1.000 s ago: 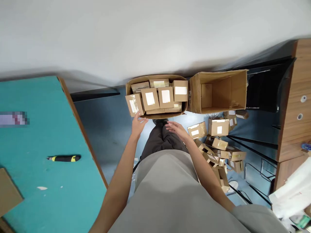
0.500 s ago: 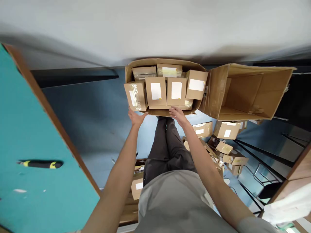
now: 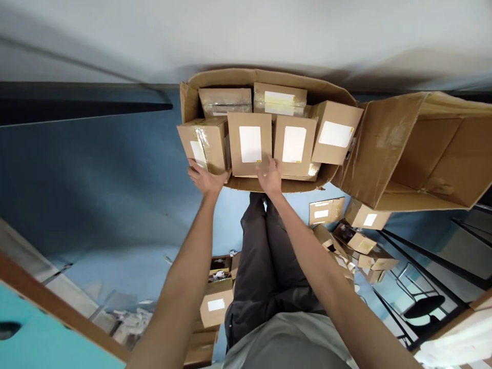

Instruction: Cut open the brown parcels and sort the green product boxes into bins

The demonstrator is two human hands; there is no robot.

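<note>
A large open carton [image 3: 269, 77] holds several smaller taped cardboard boxes with white labels. My left hand [image 3: 207, 180] spans the near end of the leftmost cardboard box [image 3: 213, 143], fingers on its left side and thumb toward its right. My right hand [image 3: 269, 177] rests with fingers apart at the lower right corner of the middle labelled box [image 3: 249, 120], close to the neighbouring labelled box [image 3: 295, 123]. Its fingertips are slightly blurred. At the carton's right end sits a tilted labelled box [image 3: 336, 115]. Two further boxes stand behind the front ones, partly hidden.
A second large open carton [image 3: 378, 148] stands against the right side of the first, its visible inside bare. Several cardboard boxes [image 3: 369, 220] lie on the blue floor at right. A teal tabletop [image 3: 38, 333] is at lower left, a black chair [image 3: 425, 306] at lower right.
My left hand has come onto the leftmost box from the carton's near edge. My right hand has moved left and onto the middle box. The view has shifted closer to the carton.
</note>
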